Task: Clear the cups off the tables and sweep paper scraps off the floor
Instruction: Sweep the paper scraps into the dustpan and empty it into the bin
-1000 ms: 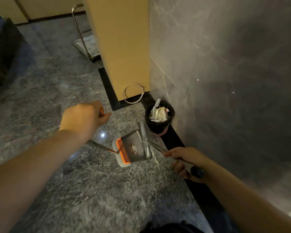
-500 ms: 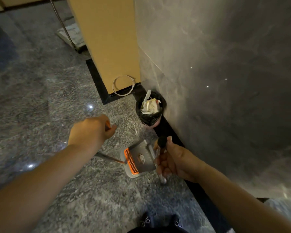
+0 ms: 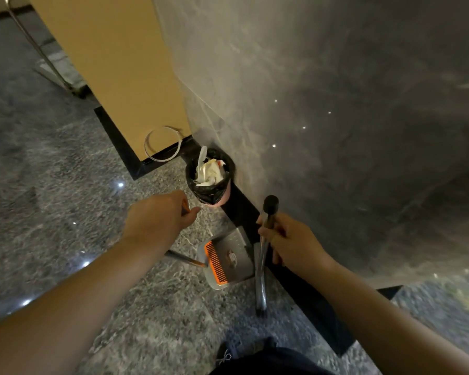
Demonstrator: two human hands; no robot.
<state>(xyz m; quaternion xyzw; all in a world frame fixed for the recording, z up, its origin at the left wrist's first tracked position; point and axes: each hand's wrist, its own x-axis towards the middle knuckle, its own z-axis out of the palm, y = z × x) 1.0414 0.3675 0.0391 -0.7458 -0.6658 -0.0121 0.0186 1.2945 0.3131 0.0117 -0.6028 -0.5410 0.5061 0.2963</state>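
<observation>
Grey marble floor (image 3: 65,185) filled the lower and left parts of the head view. Nearest, at six o'clock, a dark shoe (image 3: 244,347) with a white lace showed beneath the person. Both bare forearms reached forward from the bottom corners.

The right hand (image 3: 290,239), at about four o'clock from the frame's centre, had its grip curled round a metal broom handle (image 3: 261,269) just below the handle's black cap. The handle stood almost upright, its lower end blurred near the floor. The left hand (image 3: 157,217), near the centre, had its grip closed round the thin handle of the dustpan (image 3: 228,257); the fingers were hidden behind the back of the hand, with only the thumb tip showing. The dustpan hung between the two hands, a grey pan with an orange comb along one edge. Something small lay in the pan, too blurred to name.

Farther on, at about twelve o'clock from the dustpan, stood a small bin (image 3: 210,177) lined with a black bag. It sat against the black skirting at the foot of the grey stone wall (image 3: 336,104). Crumpled white paper scraps (image 3: 209,171) filled the bin to the rim.

Beyond the bin, at eleven o'clock, a loop of pale strap (image 3: 163,143) lay at the base of a tan panel (image 3: 114,63). Farthest, at ten o'clock, a metal-framed trolley (image 3: 52,66) stood on the floor.
</observation>
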